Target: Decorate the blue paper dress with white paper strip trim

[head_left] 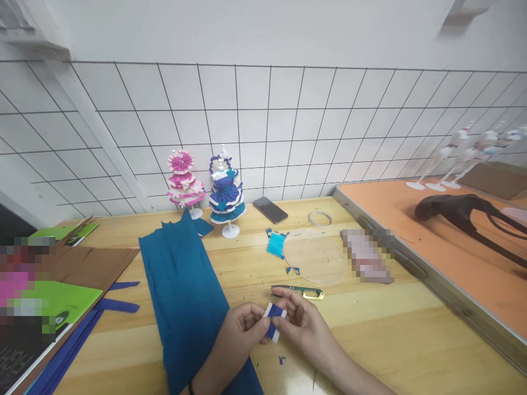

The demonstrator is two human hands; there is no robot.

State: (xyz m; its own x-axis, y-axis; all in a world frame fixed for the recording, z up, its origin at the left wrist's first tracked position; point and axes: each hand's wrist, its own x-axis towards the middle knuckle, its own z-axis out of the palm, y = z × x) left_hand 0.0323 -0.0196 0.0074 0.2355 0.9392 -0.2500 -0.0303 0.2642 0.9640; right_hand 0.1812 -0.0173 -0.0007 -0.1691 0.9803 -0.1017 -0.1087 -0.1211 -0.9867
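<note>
Between my two hands is a small folded piece of dark blue and white fabric (pixel 275 320), pinched from both sides. My left hand (pixel 245 332) grips its left edge with thumb and fingers. On the other edge, the thumb and fingers of my right hand (pixel 304 325) are closed. Just beyond the right fingers lie thread snips (pixel 313 293) with a yellow-green handle. A wide length of teal cloth (pixel 185 285) runs under my left forearm. Tiny blue scraps (pixel 282 360) are scattered on the wooden table (pixel 370 334).
Two small stands wear ruffled dresses, one pink (pixel 185 184) and one blue (pixel 226 192). Behind my hands are a phone (pixel 270 210), a turquoise thread card (pixel 276 244), a clear round dish (pixel 315 257) and a wire ring (pixel 320 219). Blue strips (pixel 78 343) lie left; an orange-topped table (pixel 395 208) adjoins right.
</note>
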